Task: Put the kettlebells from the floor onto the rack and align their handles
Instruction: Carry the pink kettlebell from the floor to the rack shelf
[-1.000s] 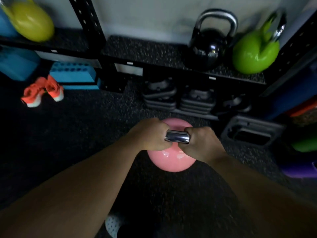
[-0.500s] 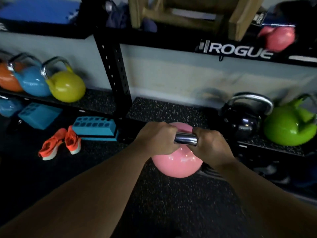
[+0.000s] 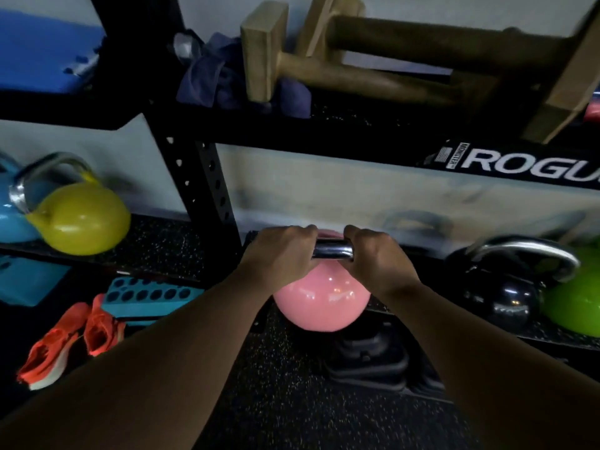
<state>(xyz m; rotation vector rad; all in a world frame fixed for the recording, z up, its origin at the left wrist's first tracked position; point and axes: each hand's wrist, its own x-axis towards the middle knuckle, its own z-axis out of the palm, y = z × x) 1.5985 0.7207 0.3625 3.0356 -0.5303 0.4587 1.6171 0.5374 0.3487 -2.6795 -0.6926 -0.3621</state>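
A pink kettlebell (image 3: 321,300) with a chrome handle hangs in the air in front of the low rack shelf (image 3: 406,254), its bottom around the height of the shelf's front edge. My left hand (image 3: 279,254) and my right hand (image 3: 376,258) both grip its handle, one at each end. On the same shelf to the right stand a black kettlebell (image 3: 506,290) and a green kettlebell (image 3: 578,303). In the left bay a yellow kettlebell (image 3: 84,216) and a blue kettlebell (image 3: 9,216) sit on the shelf.
A black perforated rack upright (image 3: 207,186) rises just left of my hands. Wooden parallettes (image 3: 389,63) and a purple cloth (image 3: 220,73) lie on the upper shelf. Orange shoes (image 3: 71,339) and teal blocks (image 3: 149,293) lie on the floor at the left; dark weight plates (image 3: 367,358) sit under the shelf.
Both hands have lifted the pink kettlebell off the floor and up toward the low shelf. My view has tilted upward, bringing the upper shelf into sight.
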